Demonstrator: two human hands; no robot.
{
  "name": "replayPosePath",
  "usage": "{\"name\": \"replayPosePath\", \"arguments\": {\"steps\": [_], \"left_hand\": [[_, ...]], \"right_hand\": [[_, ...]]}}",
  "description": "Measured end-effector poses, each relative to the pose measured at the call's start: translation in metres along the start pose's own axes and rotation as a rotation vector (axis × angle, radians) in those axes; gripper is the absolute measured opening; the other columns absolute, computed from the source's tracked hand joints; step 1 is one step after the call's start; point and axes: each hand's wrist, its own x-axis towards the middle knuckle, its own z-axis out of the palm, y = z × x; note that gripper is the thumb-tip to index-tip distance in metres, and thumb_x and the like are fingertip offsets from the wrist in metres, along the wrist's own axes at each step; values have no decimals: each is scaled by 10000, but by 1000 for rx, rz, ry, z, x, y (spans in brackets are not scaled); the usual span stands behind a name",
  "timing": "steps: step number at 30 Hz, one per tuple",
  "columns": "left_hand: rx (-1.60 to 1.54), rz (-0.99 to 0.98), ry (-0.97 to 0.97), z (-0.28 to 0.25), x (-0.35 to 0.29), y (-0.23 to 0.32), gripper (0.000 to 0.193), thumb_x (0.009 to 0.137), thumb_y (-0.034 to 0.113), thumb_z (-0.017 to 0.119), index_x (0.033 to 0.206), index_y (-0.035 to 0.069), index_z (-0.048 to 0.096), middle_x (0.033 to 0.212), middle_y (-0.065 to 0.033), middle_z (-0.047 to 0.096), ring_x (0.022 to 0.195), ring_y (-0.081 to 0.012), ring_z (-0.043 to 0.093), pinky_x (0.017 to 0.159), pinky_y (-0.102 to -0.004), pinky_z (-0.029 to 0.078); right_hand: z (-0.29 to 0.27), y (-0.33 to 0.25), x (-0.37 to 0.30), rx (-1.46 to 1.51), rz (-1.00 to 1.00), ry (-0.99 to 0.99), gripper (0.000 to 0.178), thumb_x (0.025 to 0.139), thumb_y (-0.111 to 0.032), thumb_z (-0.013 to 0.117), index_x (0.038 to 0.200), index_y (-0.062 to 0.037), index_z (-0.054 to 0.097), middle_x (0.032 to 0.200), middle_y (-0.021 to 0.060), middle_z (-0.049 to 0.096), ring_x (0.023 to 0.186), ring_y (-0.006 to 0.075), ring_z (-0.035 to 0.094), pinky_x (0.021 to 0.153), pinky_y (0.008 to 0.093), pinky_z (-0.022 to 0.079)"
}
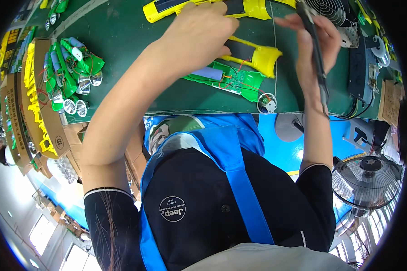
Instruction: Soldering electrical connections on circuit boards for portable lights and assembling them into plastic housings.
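My left hand (196, 38) is closed, its fingers curled over the yellow flashlight housings; what it grips is hidden beneath it. One yellow housing (264, 61) lies by its fingertips, and another yellow housing (256, 9) lies beyond. Nearer to me is a green flashlight shell (253, 86) with a circuit board (234, 80), a purple battery cell (208, 73) and red wires. Its round reflector head (267, 103) rests near the table edge. My right hand (319, 45) is closed around a black soldering iron (319, 58), whose cord trails past the wrist; its tip is not clear.
Several green shells with silver reflectors (82, 83) stand at left on the green table (122, 45). Yellow parts (34, 99) line a cardboard box (54, 117). At right are a dark station box (362, 70), a wire spool (381, 52) and a standing fan (367, 180).
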Motion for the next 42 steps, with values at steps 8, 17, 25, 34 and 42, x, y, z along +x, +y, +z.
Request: {"name": "replayPosePath", "arguments": {"steps": [8,17,25,34,42], "left_hand": [[12,300,455,32,-52,-22,366,603,139,733,911,125,537,949,-50,525,927,-250,517,838,-378,374],[-334,74,446,45,-103,-37,485,590,22,701,1027,95,504,970,-62,575,883,-268,553,828,-381,407],[-359,-172,834,-22,4,-115,299,715,92,683,932,61,480,853,-168,585,821,-344,583,686,-400,451],[-336,-265,744,-4,122,-239,513,775,501,617,1056,75,565,946,-164,619,974,-314,579,869,-385,431],[1152,-883,186,-35,-36,-459,532,877,166,404,1393,186,276,1254,-138,495,1238,-259,409,1038,-603,127]], "right_hand": [[22,23,12,87,102,-42,349,882,-146,577,1146,-42,373,1000,128,523,886,183,566,741,311,526],[-11,2,-18,-128,18,-40,367,909,-161,530,1187,-34,326,980,202,589,824,233,628,807,345,471],[3,23,-11,-39,-25,75,399,896,-244,557,1174,-44,354,918,174,614,853,251,618,815,371,451],[-1,25,-4,-112,-62,-82,391,894,-327,549,1141,-49,428,750,123,651,821,232,552,782,378,429],[-8,21,-2,-87,7,-70,459,905,-348,526,1236,-86,347,765,167,631,738,228,584,695,346,475]]}}
